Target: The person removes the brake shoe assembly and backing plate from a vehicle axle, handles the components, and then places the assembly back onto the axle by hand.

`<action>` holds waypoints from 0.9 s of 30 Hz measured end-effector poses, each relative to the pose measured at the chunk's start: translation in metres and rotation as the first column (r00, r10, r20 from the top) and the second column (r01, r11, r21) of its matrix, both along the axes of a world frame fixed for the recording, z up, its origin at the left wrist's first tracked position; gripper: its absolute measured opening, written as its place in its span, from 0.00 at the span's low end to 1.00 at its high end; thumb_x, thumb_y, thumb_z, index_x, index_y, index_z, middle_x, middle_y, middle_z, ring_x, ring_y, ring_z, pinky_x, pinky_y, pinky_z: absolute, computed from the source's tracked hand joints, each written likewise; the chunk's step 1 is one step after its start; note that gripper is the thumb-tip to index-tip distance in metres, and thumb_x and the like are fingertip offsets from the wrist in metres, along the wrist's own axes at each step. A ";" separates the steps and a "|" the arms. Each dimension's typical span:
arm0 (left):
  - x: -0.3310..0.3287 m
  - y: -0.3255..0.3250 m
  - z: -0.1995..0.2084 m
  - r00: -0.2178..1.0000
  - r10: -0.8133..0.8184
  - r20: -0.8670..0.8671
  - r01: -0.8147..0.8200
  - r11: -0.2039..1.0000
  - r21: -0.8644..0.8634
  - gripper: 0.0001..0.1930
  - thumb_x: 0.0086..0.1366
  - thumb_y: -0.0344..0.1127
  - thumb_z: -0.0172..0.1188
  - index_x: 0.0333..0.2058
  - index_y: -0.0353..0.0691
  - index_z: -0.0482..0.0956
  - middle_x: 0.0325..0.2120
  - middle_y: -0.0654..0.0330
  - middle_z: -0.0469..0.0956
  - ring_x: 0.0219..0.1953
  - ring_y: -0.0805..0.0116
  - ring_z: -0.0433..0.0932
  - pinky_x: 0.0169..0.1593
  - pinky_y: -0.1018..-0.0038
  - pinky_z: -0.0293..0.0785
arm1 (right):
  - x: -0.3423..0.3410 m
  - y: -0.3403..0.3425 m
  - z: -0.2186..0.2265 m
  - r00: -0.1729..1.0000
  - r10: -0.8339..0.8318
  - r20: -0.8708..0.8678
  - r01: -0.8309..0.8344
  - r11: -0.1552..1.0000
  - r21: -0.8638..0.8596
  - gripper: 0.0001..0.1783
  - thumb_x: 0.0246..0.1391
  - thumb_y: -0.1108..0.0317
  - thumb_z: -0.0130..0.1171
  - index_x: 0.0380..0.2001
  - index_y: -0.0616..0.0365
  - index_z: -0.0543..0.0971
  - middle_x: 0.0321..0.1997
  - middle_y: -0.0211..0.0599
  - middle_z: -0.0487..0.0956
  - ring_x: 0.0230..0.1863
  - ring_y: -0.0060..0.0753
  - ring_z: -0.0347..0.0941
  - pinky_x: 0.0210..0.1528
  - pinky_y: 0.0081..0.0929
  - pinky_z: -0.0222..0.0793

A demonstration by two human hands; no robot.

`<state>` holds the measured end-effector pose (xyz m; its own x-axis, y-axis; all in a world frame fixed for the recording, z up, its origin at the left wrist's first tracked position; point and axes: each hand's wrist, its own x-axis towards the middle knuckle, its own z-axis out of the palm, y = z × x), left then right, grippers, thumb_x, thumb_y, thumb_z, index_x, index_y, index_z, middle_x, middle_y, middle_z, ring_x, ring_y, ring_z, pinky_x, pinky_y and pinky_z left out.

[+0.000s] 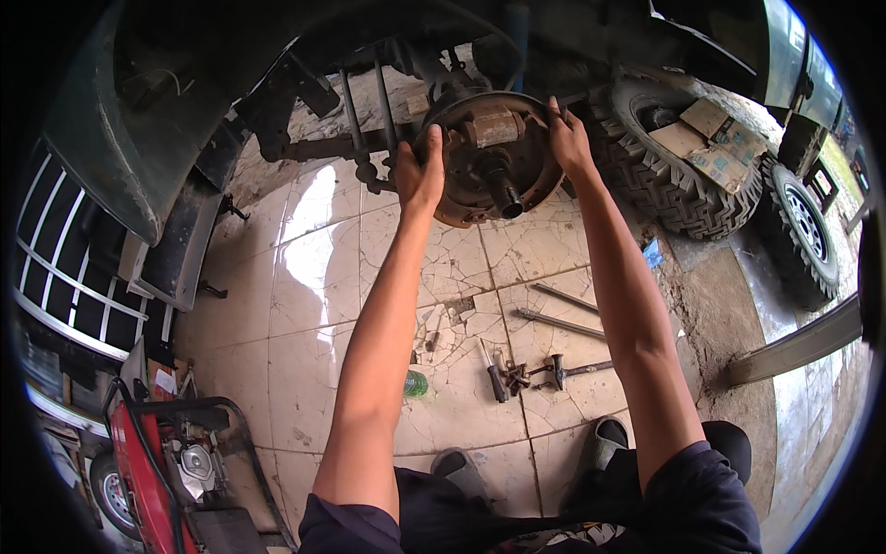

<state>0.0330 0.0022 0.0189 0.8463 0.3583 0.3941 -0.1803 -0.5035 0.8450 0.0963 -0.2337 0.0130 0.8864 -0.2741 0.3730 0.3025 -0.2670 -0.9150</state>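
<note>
A round, rusty brake backing plate (449, 200) sits on the axle under the vehicle, with a dark spindle (499, 185) sticking out of its middle toward me. My left hand (423, 174) grips its left rim, thumb up along the front edge and fingers mostly hidden behind. On the upper right rim, my right hand (568, 140) is closed with its fingers partly out of sight. A rusty block-shaped part (496, 127) shows on the upper part of the plate. Both arms are stretched forward.
On the cracked tiles lie a screwdriver (495, 374), a hammer (579, 368), several rusty bolts (519, 376), two metal bars (561, 321) and a green bottle (416, 384). A big tyre (683, 198) with cardboard on it is at right. A red-framed machine (152, 462) stands lower left.
</note>
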 end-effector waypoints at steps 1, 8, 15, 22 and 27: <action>0.001 -0.002 -0.001 0.999 0.026 0.035 -0.026 1.000 0.004 0.49 0.61 0.73 0.48 0.54 0.21 0.68 0.50 0.29 0.72 0.56 0.39 0.72 0.59 0.60 0.67 | 0.000 0.000 0.000 0.999 0.021 0.025 -0.021 1.000 0.021 0.30 0.67 0.46 0.43 0.43 0.66 0.79 0.40 0.60 0.80 0.47 0.55 0.76 0.49 0.34 0.68; 0.021 0.038 -0.014 0.984 -0.146 0.102 0.158 0.980 -0.122 0.33 0.67 0.62 0.49 0.30 0.31 0.81 0.31 0.45 0.83 0.38 0.53 0.82 0.42 0.61 0.74 | -0.081 0.043 -0.028 0.934 -0.357 0.000 0.357 0.934 -0.013 0.29 0.62 0.45 0.51 0.32 0.67 0.80 0.30 0.59 0.79 0.38 0.58 0.76 0.44 0.39 0.68; -0.005 -0.010 -0.013 0.953 -0.046 0.298 -0.014 0.980 0.197 0.27 0.66 0.55 0.50 0.29 0.31 0.76 0.24 0.39 0.77 0.32 0.37 0.77 0.35 0.56 0.71 | -0.071 -0.014 -0.025 0.965 -0.238 0.107 0.233 0.971 0.058 0.28 0.67 0.53 0.46 0.23 0.69 0.74 0.16 0.49 0.71 0.20 0.38 0.65 0.28 0.38 0.62; -0.016 0.020 -0.023 0.964 -0.047 0.263 0.017 0.993 0.117 0.24 0.67 0.51 0.53 0.27 0.30 0.74 0.23 0.41 0.77 0.28 0.46 0.78 0.33 0.59 0.69 | -0.073 0.011 -0.034 0.988 -0.143 0.063 0.135 0.985 0.111 0.26 0.66 0.53 0.47 0.26 0.70 0.75 0.17 0.48 0.71 0.22 0.35 0.65 0.30 0.37 0.63; -0.019 0.024 -0.035 0.977 -0.036 0.210 0.024 0.998 0.057 0.24 0.67 0.51 0.54 0.25 0.31 0.71 0.20 0.46 0.74 0.25 0.51 0.74 0.31 0.61 0.67 | -0.082 0.012 -0.027 0.990 -0.126 0.063 0.122 0.991 0.052 0.26 0.66 0.54 0.48 0.26 0.70 0.76 0.17 0.46 0.72 0.21 0.32 0.64 0.28 0.35 0.62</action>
<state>0.0137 0.0266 -0.0165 0.7523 0.3071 0.5829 -0.3673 -0.5389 0.7581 0.0144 -0.2213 -0.0138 0.8184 -0.3992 0.4134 0.3298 -0.2627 -0.9067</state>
